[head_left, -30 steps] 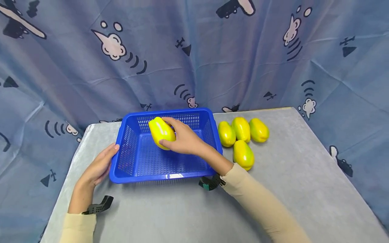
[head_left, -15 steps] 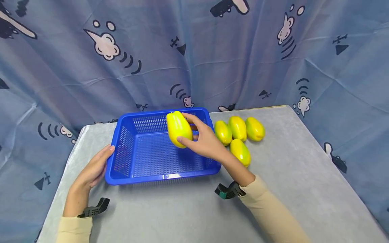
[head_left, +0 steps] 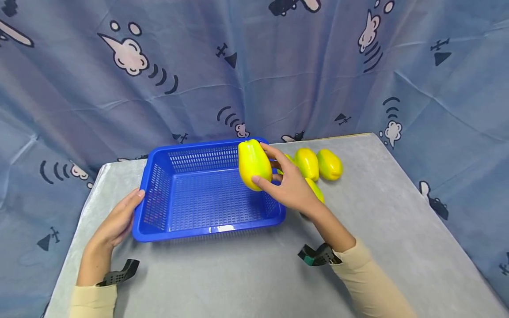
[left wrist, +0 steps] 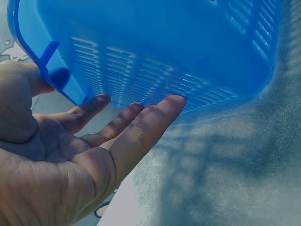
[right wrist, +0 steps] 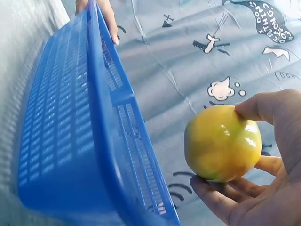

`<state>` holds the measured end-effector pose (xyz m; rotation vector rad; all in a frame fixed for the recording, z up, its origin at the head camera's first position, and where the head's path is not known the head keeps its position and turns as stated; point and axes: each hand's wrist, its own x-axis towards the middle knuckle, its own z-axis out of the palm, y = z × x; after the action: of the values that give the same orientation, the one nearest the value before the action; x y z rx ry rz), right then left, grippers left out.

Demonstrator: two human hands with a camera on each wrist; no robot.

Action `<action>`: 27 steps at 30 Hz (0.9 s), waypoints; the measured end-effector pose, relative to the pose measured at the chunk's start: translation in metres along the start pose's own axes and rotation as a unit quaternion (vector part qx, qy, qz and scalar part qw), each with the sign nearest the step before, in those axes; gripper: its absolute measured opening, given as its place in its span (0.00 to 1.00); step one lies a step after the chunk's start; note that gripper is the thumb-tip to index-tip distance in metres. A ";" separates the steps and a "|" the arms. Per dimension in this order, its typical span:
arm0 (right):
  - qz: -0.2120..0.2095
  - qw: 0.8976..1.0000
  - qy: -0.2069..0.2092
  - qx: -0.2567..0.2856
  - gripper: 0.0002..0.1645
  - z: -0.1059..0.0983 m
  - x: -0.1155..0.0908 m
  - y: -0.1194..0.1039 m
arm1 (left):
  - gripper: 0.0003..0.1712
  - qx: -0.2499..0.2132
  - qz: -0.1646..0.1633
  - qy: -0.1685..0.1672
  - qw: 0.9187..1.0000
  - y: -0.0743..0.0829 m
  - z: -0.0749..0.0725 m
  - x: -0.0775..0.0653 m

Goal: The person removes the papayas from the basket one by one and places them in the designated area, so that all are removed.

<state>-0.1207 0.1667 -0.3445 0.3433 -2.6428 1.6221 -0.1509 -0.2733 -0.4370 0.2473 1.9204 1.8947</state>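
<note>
In the head view, my right hand (head_left: 288,185) holds a yellow-green papaya (head_left: 254,164) above the right end of a blue plastic basket (head_left: 208,230). Seen from the right wrist, the thumb and fingers lie round the papaya (right wrist: 223,143), which is apart from the basket rim (right wrist: 101,117). My left hand (head_left: 115,223) holds the basket's left end, thumb on the rim. The left wrist view shows the left hand's fingers (left wrist: 141,136) against the slotted outer wall (left wrist: 136,70). The basket's slotted floor shows in the head view.
Several more papayas (head_left: 330,164) lie on the grey table (head_left: 381,212) right of the basket, some partly hidden behind my right hand. A patterned blue curtain (head_left: 191,66) hangs along the table's back edge.
My right hand has carried the papaya rightward, from over the basket's middle to over its right end. The left hand stays on the basket's left rim. The head view has shifted slightly.
</note>
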 end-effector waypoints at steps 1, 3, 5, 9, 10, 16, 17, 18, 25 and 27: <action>0.003 1.000 0.002 -0.001 0.48 -0.002 -0.001 0.002 | 0.39 0.000 0.000 -0.001 1.000 0.000 0.000 0.000; 0.008 1.000 0.004 0.001 0.48 -0.006 -0.002 0.006 | 0.41 0.001 -0.001 -0.003 1.000 0.000 0.000 -0.001; 0.012 1.000 0.007 0.004 0.48 -0.010 -0.004 0.010 | 0.42 0.004 -0.004 -0.003 1.000 0.001 0.000 -0.001; 0.015 1.000 0.015 0.011 0.48 -0.021 -0.008 0.019 | 0.44 0.016 -0.012 0.003 1.000 0.002 0.000 -0.001; 0.016 1.000 0.018 0.007 0.47 -0.024 -0.010 0.020 | 0.45 0.020 -0.015 0.005 1.000 0.002 0.000 -0.001; 0.039 0.999 0.032 -0.007 0.46 -0.041 -0.020 0.032 | 0.45 0.027 -0.024 0.011 0.999 0.004 -0.001 -0.002; 0.042 0.999 0.034 -0.007 0.46 -0.043 -0.021 0.033 | 0.45 0.025 -0.023 0.010 0.999 0.004 -0.001 -0.002; 0.045 0.998 0.035 -0.009 0.46 -0.045 -0.023 0.034 | 0.45 0.024 -0.022 0.009 0.999 0.003 -0.001 -0.002; 0.051 0.997 0.050 -0.025 0.47 -0.064 -0.033 0.044 | 0.43 0.006 -0.005 -0.002 1.000 0.003 0.000 0.000; 0.053 0.997 0.056 -0.028 0.47 -0.072 -0.035 0.047 | 0.43 0.003 -0.003 -0.003 1.000 0.003 0.000 0.000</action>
<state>-0.1025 0.2566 -0.3576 0.1077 -2.6572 1.5407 -0.1513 -0.2729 -0.4345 0.2484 1.9210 1.8836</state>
